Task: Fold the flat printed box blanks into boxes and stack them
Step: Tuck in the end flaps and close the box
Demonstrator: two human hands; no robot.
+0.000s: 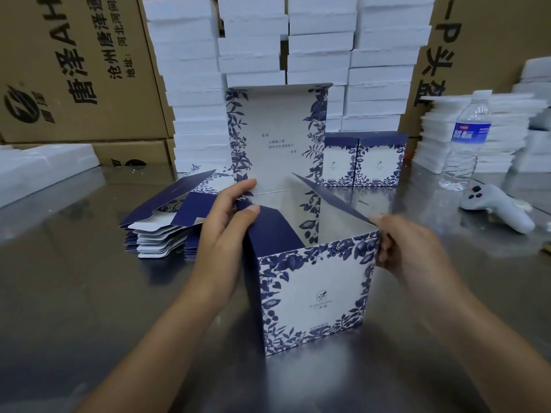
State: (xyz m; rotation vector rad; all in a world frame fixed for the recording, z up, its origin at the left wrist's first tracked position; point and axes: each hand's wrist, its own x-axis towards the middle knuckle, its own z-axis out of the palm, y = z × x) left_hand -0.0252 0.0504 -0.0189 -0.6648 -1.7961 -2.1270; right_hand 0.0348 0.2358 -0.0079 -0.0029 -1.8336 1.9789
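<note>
- Folding the box (310, 296) near the table's (89, 293) front edge: left hand (226, 222) pinches left flap (268, 231), right hand (408, 248) pinches right flap (334, 201).
- Next, probably: tuck both in, lower lid (280, 138).

Hands: two, the left hand (226, 222) and the right hand (408, 248).
Half-folded printed box (313, 293): one.
Finished printed boxes: two, a left box (338, 162) and a right box (380, 162).
Pile of flat box blanks (161, 234): one; its sheets overlap too much to count.
Columns of white foam slabs behind: four, a first column (190, 84), second column (252, 40), third column (322, 40) and fourth column (384, 70).
Water bottle (465, 138): one.
White handheld controller (498, 207): one.
Brown cartons: at least three, a large left carton (74, 70), a lower carton (131, 153) and a right carton (483, 34).
</note>
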